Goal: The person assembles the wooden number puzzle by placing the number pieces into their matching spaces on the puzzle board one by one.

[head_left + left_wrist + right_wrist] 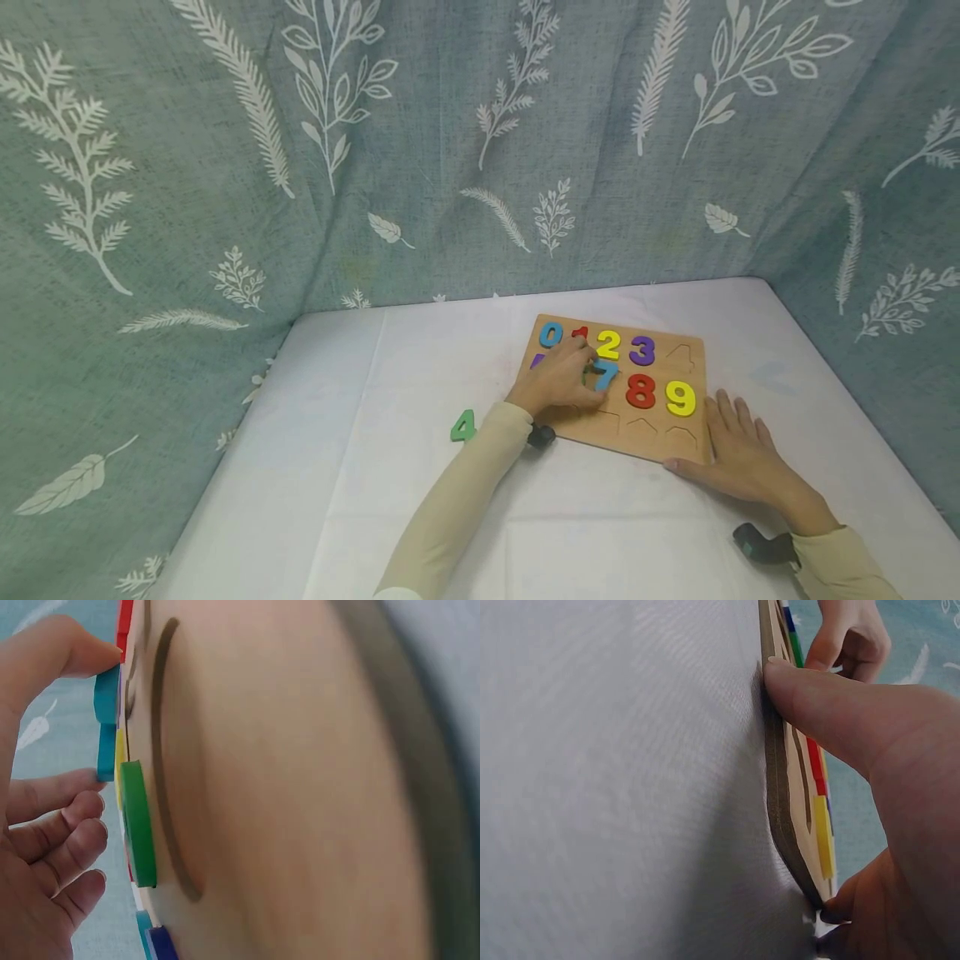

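My left hand (558, 375) reaches over the wooden number board (581, 424) and pinches the blue number 7 (604, 372) between thumb and index finger. In the left wrist view that blue piece (107, 750) stands at the board's surface, beside a green piece (138, 825). My right hand (753, 462) rests at the board's right corner, fingers extended along the side and thumb on the front edge. Red 8 (641, 391) and yellow 9 (681, 398) sit right of the 7. My left hand partly hides the red 1, the purple 5 and the green piece.
A green number 4 (463, 426) lies on the white tablecloth (405, 375), left of the board. Blue 0 (551, 334), yellow 2 (608, 344) and purple 3 (642, 351) fill the back row, beside a vacant 4-shaped recess. A patterned curtain (435, 167) hangs behind.
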Tool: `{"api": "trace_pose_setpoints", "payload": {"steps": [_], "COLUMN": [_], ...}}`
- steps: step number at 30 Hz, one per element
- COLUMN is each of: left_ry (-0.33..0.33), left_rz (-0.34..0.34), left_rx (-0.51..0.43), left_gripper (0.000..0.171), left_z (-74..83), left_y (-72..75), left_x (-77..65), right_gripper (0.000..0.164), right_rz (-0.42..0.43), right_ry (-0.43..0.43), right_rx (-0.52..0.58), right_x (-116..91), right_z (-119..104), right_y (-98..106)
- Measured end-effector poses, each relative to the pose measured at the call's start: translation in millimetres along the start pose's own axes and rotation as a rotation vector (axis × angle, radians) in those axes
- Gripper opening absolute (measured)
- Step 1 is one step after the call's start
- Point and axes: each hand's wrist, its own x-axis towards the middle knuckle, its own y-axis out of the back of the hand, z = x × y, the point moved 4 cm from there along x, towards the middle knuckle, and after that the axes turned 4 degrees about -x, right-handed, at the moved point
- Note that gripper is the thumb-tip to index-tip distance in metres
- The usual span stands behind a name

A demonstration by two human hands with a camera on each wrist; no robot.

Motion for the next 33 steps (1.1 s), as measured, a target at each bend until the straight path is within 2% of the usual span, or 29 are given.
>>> {"api": "trace_pose_setpoints", "payload": {"steps": [8, 19, 33], "left_ry": [-0.01, -0.011, -0.023], "left_rz": [0.002, -0.031, -0.032], "left_rx": [0.019, 0.039, 0.057], "left_gripper": [0.046, 0.054, 0.055], "left_z": [1.1, 2.0, 2.4], "left_y": [-3.9, -3.7, -5.9], "left_x": [0.4, 0.1, 1.0], "right_gripper": [0.129, 0.129, 0.13], "right_rz": [0.007, 0.01, -0.004], "right_ry": [0.005, 0.003, -0.004], "right_rx": [-0.001, -0.006, 0.02], "right_x": [0.4, 0.8, -0.2], "right_z": [0.1, -0.6, -0.9], "right_y": [-0.9, -1.3, -2.2]}}
